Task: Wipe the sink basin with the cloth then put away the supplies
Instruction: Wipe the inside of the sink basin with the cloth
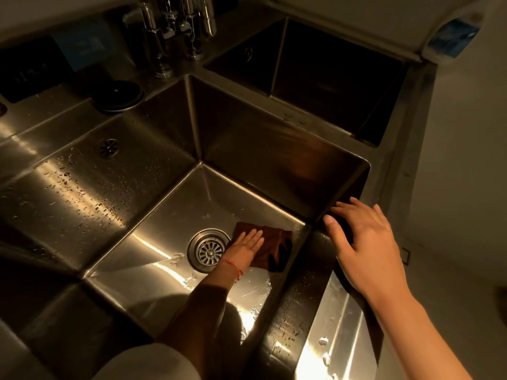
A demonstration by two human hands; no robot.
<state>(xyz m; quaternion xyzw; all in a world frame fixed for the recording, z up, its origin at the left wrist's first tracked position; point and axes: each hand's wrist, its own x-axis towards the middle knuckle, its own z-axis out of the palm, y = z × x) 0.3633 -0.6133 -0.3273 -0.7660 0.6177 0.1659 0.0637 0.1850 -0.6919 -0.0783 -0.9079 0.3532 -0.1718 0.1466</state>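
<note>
A brown cloth [274, 242] lies folded on the floor of the steel sink basin [153, 237], just right of the round drain strainer [209, 250]. My left hand [244, 249] presses flat on the cloth with straight fingers; a red string circles its wrist. My right hand [365, 242] rests with spread fingers on the basin's front right corner rim, holding nothing. Water drops and small foam flecks dot the basin walls and floor.
A second, smaller basin [323, 78] lies behind to the right. Chrome taps [175, 26] stand at the back. A round black drain stopper [118, 96] sits on the back ledge, beside a dark rectangular item [27, 69]. A blue-capped object [452, 37] is at top right.
</note>
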